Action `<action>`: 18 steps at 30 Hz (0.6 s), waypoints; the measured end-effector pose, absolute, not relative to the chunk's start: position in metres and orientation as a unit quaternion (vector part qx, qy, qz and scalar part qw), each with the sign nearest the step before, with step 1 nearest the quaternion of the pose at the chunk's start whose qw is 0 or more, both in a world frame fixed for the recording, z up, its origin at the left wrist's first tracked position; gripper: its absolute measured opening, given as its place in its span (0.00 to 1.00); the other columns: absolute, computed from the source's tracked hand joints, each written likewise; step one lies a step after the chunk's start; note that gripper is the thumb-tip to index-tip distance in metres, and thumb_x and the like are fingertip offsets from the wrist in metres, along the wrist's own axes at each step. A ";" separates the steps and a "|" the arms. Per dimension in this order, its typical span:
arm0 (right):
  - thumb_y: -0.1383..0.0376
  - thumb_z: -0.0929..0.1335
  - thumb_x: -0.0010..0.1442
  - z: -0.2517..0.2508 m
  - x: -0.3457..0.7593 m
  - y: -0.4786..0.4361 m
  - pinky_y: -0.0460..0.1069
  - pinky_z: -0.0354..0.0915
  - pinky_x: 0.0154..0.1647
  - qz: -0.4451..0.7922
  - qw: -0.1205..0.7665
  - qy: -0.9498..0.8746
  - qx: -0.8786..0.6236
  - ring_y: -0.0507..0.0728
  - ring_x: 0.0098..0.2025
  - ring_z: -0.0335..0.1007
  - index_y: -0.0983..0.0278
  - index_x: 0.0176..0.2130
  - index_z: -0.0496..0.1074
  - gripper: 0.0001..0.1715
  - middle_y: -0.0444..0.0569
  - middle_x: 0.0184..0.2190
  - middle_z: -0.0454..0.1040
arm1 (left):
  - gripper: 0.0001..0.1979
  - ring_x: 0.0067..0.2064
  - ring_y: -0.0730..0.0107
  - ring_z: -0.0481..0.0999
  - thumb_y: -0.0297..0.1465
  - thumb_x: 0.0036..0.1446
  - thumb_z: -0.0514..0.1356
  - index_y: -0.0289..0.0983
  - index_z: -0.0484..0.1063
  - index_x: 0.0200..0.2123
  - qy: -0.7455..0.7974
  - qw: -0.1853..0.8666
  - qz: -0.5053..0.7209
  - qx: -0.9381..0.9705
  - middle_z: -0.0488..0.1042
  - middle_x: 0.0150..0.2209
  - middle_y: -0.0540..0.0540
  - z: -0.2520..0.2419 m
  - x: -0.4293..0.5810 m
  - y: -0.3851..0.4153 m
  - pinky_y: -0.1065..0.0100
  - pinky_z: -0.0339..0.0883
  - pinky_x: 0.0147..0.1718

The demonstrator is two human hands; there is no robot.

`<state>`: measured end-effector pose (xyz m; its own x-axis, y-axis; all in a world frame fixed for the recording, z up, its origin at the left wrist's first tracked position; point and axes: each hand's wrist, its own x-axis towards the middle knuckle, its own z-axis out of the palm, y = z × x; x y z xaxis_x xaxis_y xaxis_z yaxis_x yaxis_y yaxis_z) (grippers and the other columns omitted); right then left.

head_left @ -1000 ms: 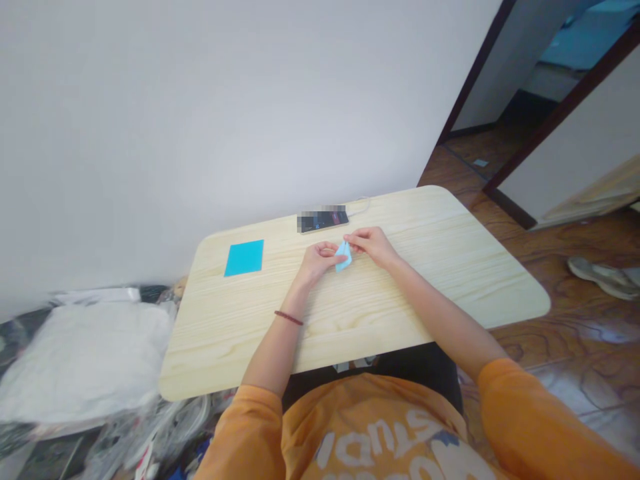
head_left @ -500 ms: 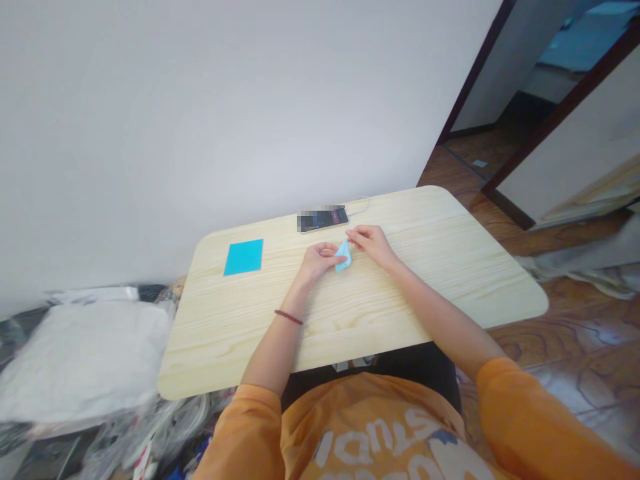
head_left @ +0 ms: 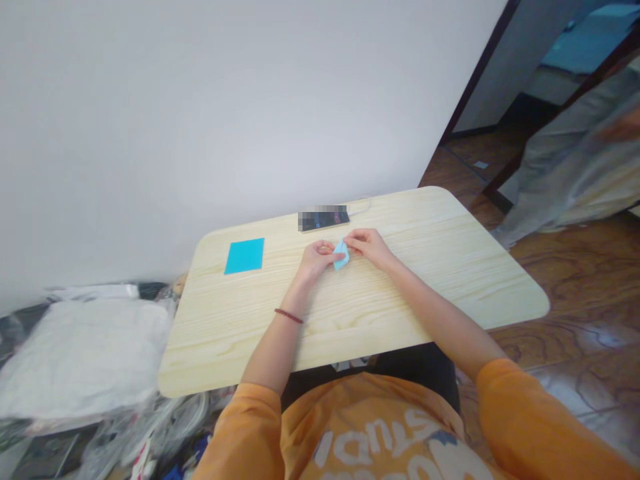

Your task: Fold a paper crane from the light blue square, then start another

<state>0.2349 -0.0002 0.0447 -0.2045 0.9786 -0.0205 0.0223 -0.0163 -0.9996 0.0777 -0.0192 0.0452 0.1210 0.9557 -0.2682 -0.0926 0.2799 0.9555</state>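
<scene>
A small folded piece of light blue paper (head_left: pixel 341 254) is pinched between both my hands over the middle of the pale wooden table (head_left: pixel 450 267). My left hand (head_left: pixel 316 259) grips its left side with the fingers curled. My right hand (head_left: pixel 368 245) pinches its upper right edge. A red cord sits on my left wrist. A flat square of brighter blue paper (head_left: pixel 245 256) lies on the table to the left, apart from my hands.
A phone (head_left: pixel 323 218) with a cable lies at the table's far edge, just beyond my hands. White bags (head_left: pixel 85 353) are piled on the floor at the left. Another person (head_left: pixel 575 147) passes by the doorway at the right, blurred.
My hands have drawn closer together on the folded paper. A blurred person has come into view at the right and moved up toward the doorway.
</scene>
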 end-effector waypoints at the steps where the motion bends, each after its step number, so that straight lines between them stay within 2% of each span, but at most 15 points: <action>1: 0.52 0.71 0.43 0.044 0.234 0.000 0.45 0.47 0.18 0.552 0.437 -0.547 -0.453 0.46 0.17 0.52 0.66 0.23 0.69 0.20 0.39 0.15 0.63 | 0.23 0.22 0.76 0.71 0.29 0.23 0.73 0.35 0.66 0.24 0.509 0.617 0.425 0.423 0.73 0.20 0.52 0.045 0.078 -0.019 0.72 0.62 0.26; 10: 0.56 0.73 0.40 0.047 0.233 -0.004 0.45 0.49 0.18 0.568 0.418 -0.539 -0.460 0.46 0.16 0.53 0.67 0.24 0.70 0.17 0.39 0.13 0.63 | 0.21 0.22 0.76 0.70 0.29 0.26 0.73 0.35 0.64 0.23 0.514 0.610 0.434 0.418 0.71 0.20 0.53 0.041 0.076 -0.017 0.72 0.62 0.26; 18: 0.56 0.72 0.42 0.048 0.235 -0.004 0.45 0.48 0.19 0.579 0.409 -0.544 -0.448 0.46 0.17 0.53 0.68 0.24 0.72 0.17 0.40 0.14 0.64 | 0.23 0.24 0.75 0.72 0.29 0.24 0.73 0.35 0.63 0.23 0.508 0.613 0.443 0.411 0.73 0.21 0.51 0.038 0.075 -0.016 0.72 0.63 0.27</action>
